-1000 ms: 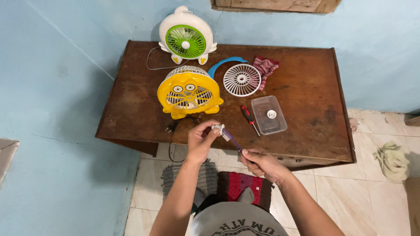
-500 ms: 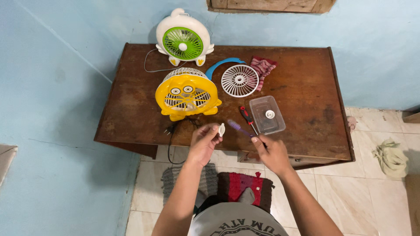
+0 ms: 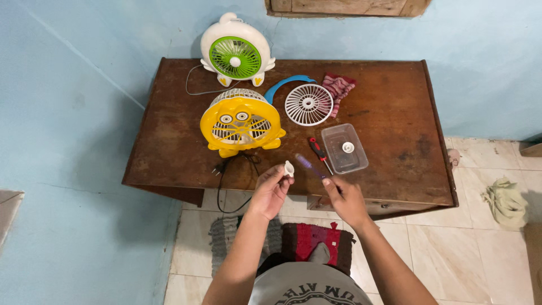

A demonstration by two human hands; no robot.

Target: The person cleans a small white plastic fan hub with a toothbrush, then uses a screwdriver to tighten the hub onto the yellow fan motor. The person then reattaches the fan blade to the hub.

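A small white plastic cap-shaped part (image 3: pixel 289 168) was held pinched between the fingertips of the left hand (image 3: pixel 272 189), just above the near edge of the dark, worn wooden table (image 3: pixel 169 141). The right hand (image 3: pixel 345 199) was closed round the near end of a slim purple-handled screwdriver (image 3: pixel 309 165), its shaft pointing up and left toward the part; tip and part appeared close but apart.

The part was judged light, rigid and smooth, liable to slip or be dropped; a grip at its rim, as seen, was judged suitable. The screwdriver was judged stiff and light, best held by its handle.

Farther on the table, a yellow plastic fan with a cartoon face (image 3: pixel 241 123) was noted left of centre, its black cord trailing over the near edge. A white and green round fan (image 3: pixel 236 53) stood at the far edge. A white slotted plastic grille (image 3: pixel 308 104) lay by a blue curved ring piece (image 3: pixel 285 83) and a folded red patterned cloth (image 3: pixel 339 86). A clear shallow plastic tray (image 3: pixel 344 149) holding one small white piece was seen to the right, with a red-and-black-handled screwdriver (image 3: pixel 319 152) just beside it.
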